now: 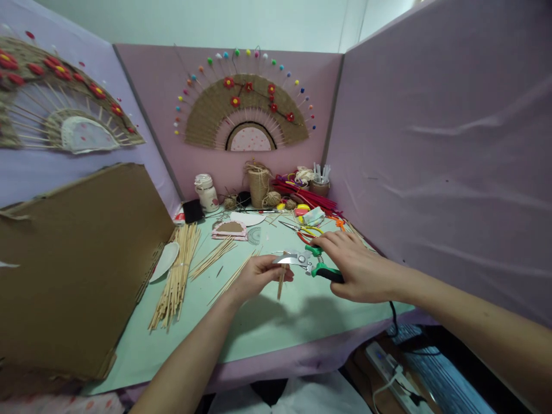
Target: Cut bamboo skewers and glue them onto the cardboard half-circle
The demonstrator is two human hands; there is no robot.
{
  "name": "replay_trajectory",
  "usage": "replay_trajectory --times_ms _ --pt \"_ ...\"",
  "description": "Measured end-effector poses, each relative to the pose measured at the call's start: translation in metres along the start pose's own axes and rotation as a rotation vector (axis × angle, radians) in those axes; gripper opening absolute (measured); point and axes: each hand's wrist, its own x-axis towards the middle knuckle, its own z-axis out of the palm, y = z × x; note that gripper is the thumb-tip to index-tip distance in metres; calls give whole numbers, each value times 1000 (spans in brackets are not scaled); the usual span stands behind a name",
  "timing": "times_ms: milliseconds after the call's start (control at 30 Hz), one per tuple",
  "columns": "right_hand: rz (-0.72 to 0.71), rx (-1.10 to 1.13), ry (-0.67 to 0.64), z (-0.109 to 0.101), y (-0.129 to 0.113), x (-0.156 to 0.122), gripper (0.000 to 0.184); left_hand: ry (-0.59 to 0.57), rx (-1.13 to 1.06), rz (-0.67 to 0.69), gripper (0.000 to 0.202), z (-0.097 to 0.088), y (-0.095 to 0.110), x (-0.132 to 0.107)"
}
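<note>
My left hand [262, 275] is closed around a few short wooden sticks [281, 287], held upright over the middle of the table. In my right hand [356, 264] are green-and-black-handled pruning shears [302, 260], their metal blades reaching left to the sticks. The blades lie across the sticks near their upper part; whether they bite into them I cannot tell. Behind my right hand lie scissors with yellow and red handles [304, 231]. Left of my left hand are a large bundle of wooden sticks [176, 276] and a smaller loose pile [214, 257].
A cardboard panel [77, 270] stands at the left. Along the back are a white jar [207, 192], a twine-wrapped container [259, 187], twine balls and red pipe cleaners [306, 195]. A decorated fan [248, 112] hangs on the back panel. A power strip [397, 374] sits below right.
</note>
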Motion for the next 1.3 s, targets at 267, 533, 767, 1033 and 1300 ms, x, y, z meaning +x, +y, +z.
replay_trajectory --times_ms 267,533,767,1033,1300 --pt "-1 -5 34 3 -1 1 66 47 53 27 26 1 -2 -1" --pt "3 -20 39 4 -2 2 66 130 45 35 24 6 -5 -1" --pt "21 -45 1 2 -4 3 65 180 2 37 28 13 -4 -3" --pt "38 -46 16 0 -6 2 63 186 20 41 26 12 -8 -4" --pt "50 -40 -21 -1 -6 4 63 223 71 65 26 15 -6 -5"
